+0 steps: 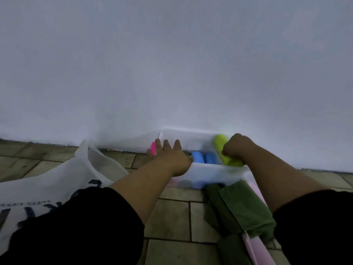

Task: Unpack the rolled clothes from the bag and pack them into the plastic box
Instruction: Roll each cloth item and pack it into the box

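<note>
A translucent plastic box (215, 174) stands on the tiled floor against the white wall. Inside it lie two blue rolled clothes (203, 157) and a pink roll (153, 147) at the left end. My right hand (237, 147) is shut on a lime-green roll (222, 149), holding it over the box's right end. My left hand (170, 153) lies flat with its fingers spread over the rolls in the box's left half. The white bag (63, 180) with dark lettering lies on the floor to the left, its mouth toward the box.
A dark green cloth (238, 211) lies on a pink flat piece (257, 247) in front of the box on the right. The white wall (172, 64) rises right behind the box. Bare floor tiles (172, 217) show between my arms.
</note>
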A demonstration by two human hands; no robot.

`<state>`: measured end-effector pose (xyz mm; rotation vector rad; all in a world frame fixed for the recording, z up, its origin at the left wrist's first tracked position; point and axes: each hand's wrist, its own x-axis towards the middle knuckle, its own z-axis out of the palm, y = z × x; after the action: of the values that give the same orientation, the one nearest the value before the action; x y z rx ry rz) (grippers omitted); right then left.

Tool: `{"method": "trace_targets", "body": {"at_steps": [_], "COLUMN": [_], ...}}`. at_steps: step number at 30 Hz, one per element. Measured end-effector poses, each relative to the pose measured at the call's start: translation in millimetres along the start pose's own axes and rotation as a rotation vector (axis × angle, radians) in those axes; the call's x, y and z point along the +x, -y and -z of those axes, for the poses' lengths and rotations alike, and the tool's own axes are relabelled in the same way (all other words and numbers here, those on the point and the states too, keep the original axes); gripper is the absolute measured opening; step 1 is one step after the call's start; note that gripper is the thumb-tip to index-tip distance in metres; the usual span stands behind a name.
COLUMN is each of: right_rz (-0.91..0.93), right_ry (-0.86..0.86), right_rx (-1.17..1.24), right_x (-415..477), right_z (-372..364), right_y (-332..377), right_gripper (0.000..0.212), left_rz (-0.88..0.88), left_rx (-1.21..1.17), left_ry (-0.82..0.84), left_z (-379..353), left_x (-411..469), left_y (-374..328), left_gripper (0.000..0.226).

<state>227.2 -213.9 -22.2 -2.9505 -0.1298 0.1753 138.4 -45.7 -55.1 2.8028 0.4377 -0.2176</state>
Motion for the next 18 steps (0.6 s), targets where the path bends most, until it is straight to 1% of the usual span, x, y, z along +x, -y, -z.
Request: {"method": "trace_targets", "body": {"at_steps": [2,4,7,10,11,12,13,14,16,18], "right_rz": [0.073,0.069,0.035,0.036,0.035,0.033,0.028,0.024,0.027,0.039], "right_ry": [0.117,0.217,0.24,0.126,0.107,0.128,0.172,0.216,0.257,0.273], "right_rx": [-0.256,-0.355,-0.365,-0.38,-0.381,-0.399,-0.42,-0.439,-0.459,-0.458], "right_x": [11.2,23.4,32.8,30.0,28.3,27.8,27.2,26.5,25.9,24.1], "right_z": [-17.1,-29.2,-33.8,-26.4,-22.9,-19.8,-18.1,-18.0,-20.5,-23.7], "right_y": [6.8,9.7,11.0,14.7,18.0,21.4,23.8,24.0,19.3,14.7], "right_gripper": [0.037,0.039,0.035,0.012,0.014,0.015,0.012,0.014,0.024,0.028], "left_rz": [-0.007,-0.017,-0.019,-0.015,-0.012,-0.007,-0.003,0.0,0.001,0.002], "left_rx": [0.004,0.01,0.009,0.022,0.027,0.029,0.028,0.024,0.018,0.012], "left_ry": [0.013,0.021,0.025,0.029,0.03,0.031,0.033,0.036,0.039,0.04], "left_z": [-0.3,0.1,1.4,3.1,3.6,3.8,3.8,3.4,2.2,1.1], "left_x": [2.3,2.2,0.5,-0.8,-1.4,-1.9,-2.2,-2.2,-1.7,-1.3], "left_y": [0.9,1.3,2.3,1.2,0.9,0.6,0.6,0.6,0.6,0.9], "left_gripper": [0.074,0.074,0.073,0.072,0.072,0.071,0.071,0.071,0.071,0.071]}}
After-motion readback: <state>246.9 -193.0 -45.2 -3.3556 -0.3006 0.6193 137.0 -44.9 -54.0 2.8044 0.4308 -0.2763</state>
